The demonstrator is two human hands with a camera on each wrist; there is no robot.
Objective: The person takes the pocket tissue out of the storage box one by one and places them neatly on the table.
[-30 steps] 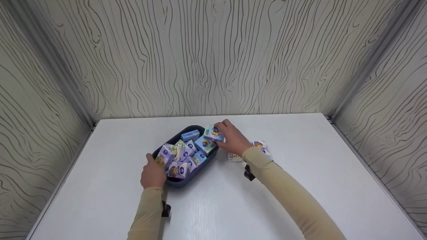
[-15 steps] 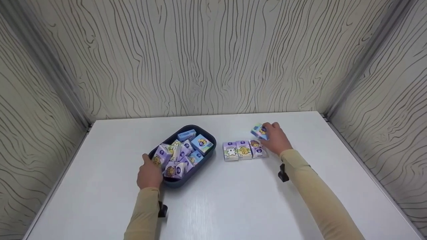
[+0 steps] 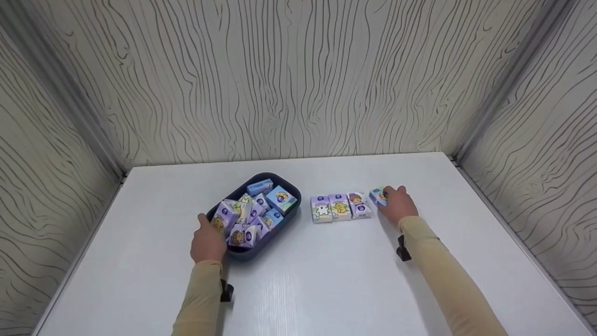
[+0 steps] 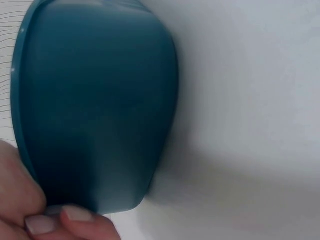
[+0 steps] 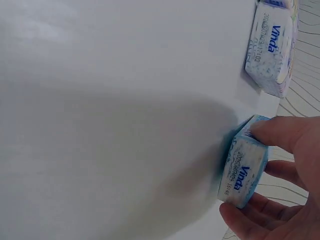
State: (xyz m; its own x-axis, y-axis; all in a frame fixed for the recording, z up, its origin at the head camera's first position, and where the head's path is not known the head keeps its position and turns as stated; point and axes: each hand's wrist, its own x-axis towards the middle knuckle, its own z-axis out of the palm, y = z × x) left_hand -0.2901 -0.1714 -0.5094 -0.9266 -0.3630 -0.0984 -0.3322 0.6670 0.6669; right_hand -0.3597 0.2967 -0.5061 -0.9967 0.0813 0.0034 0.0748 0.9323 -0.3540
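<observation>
My left hand (image 3: 208, 241) grips the near left rim of a dark blue-green oblong basin (image 3: 271, 238). In the left wrist view, the thumb and fingertips (image 4: 80, 215) close round the edge of its wall. Several purple, white and blue tissue packs (image 3: 282, 198) lie jumbled inside. On the right, my right hand (image 3: 399, 205) pinches a small blue tissue pack (image 5: 242, 170) between thumb and fingers, at or just above the table. To its left lies a row of three tissue packs: a purple one (image 3: 322, 209), a second (image 3: 340, 207) and a third (image 3: 359, 205).
A white table (image 3: 298, 284) carries everything. Behind it rises a wood-grain patterned panel (image 3: 280, 84), with similar panels at both sides. White table surface extends in front of the row and to the right of my right hand.
My right hand has carried the blue tissue pack from above the basin rightward, then down beside the row's right end. The left hand has stayed at the basin's rim.
</observation>
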